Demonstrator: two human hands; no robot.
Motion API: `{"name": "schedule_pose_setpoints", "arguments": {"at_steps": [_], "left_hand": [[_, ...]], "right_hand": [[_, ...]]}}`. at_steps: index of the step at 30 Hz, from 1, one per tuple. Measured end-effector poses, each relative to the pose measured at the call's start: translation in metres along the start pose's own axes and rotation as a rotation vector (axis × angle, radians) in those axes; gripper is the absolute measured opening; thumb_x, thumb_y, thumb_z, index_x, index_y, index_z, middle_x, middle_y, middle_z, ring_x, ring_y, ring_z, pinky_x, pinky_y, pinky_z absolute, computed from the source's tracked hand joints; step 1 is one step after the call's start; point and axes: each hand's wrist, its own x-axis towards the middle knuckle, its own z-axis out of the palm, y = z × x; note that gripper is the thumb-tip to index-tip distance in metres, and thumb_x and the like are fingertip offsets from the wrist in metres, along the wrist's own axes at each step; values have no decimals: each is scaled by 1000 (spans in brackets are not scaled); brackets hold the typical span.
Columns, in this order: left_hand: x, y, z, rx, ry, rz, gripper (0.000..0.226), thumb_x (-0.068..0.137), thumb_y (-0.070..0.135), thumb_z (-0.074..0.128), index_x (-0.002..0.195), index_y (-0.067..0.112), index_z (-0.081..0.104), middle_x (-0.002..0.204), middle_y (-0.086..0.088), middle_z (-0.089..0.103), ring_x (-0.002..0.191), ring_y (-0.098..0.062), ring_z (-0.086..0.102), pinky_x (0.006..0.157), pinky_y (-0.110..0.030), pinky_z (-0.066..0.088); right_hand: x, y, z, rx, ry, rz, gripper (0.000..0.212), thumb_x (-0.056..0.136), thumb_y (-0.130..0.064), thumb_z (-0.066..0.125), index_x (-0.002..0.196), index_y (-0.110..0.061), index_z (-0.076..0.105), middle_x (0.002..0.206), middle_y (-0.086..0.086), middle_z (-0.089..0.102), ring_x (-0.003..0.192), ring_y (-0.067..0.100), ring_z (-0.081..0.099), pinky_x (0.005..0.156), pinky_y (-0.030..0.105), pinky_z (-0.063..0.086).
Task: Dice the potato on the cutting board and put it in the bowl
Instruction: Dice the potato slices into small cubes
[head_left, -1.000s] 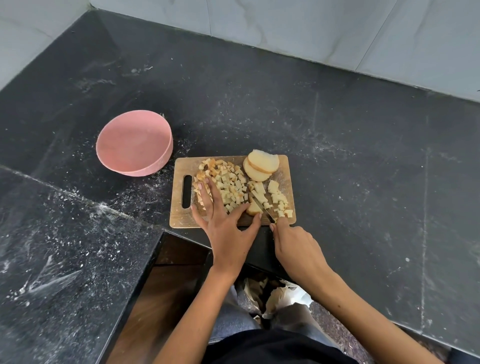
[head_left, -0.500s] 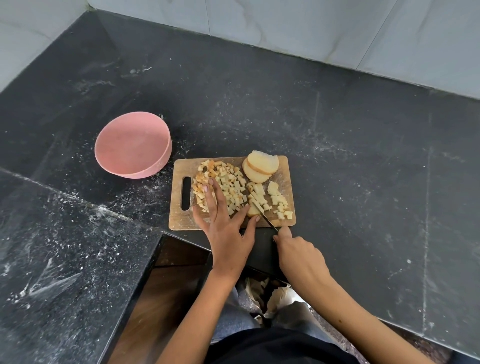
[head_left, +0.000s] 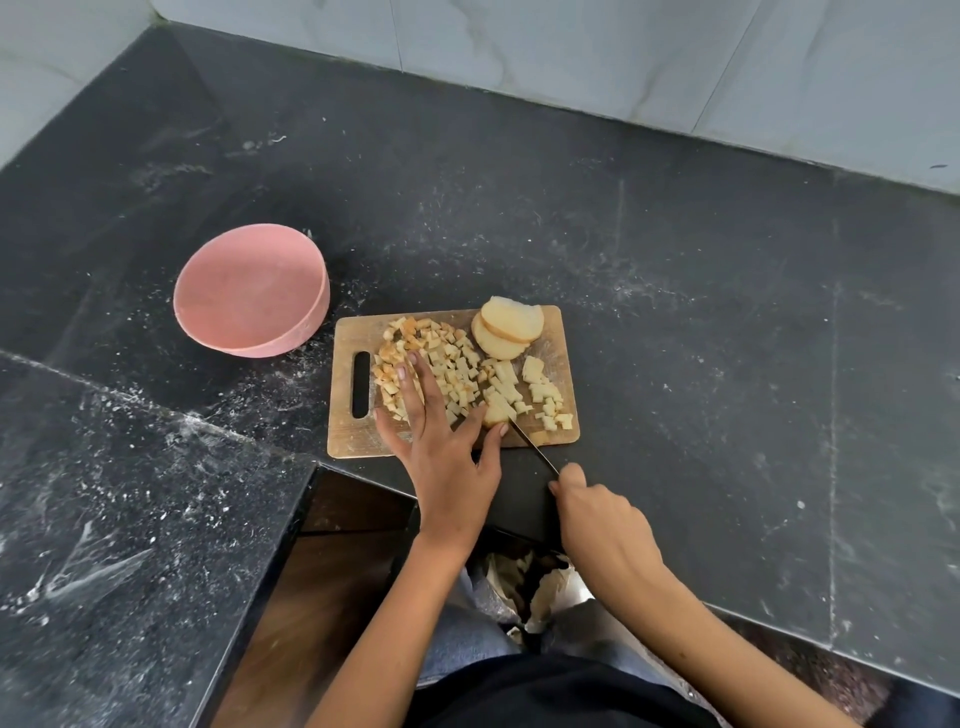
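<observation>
The right hand (head_left: 602, 519) grips the knife (head_left: 532, 446), blade angled up-left into the potato piece (head_left: 496, 410) on the board (head_left: 345, 436). The left hand (head_left: 441, 441), fingers straight, steadies it; the bowl (head_left: 249, 301) lies up-left, nearer that hand.

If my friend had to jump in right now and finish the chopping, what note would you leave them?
Left hand: fingers spread flat on the diced potato, thumb against the piece being cut.
Right hand: grips the knife, whose blade lies at that piece.
Cutting board: a big pile of cubes on its left and middle, some strips and small cubes on its right, two round slices stacked at the far edge.
Pink bowl: left of the board, nothing in it.
Done: most of the dicing.
Left: finish this piece, dice the two slices, move everything into the bowl.
</observation>
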Motion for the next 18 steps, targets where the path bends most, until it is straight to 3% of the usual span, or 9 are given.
{"name": "schedule_pose_setpoints", "arguments": {"at_steps": [7,12,18], "left_hand": [[0,1,1,11,7,-5,20,84,35,66,92,20,77,159,-19,17,149,-32,2,114,-59,2],[1,-2,1,-13,-5,-8,22,85,38,64,91,22,78,160,-16,13,149,-27,-5,115,-56,-1],[3,-5,0,-34,-9,33,20,85,37,64,89,22,77,158,-20,16,149,-31,-1,112,-65,8]], "right_hand": [[13,-4,-6,51,41,12,25,105,-30,21,103,-11,37,103,15,62,94,37,60,65,36,36],[-4,7,-1,27,5,5,23,105,-31,19,93,-15,27,98,12,62,90,35,61,64,35,37],[0,6,-5,45,16,20,24,105,-33,20,93,-14,29,98,14,62,90,36,60,64,35,37]]}}
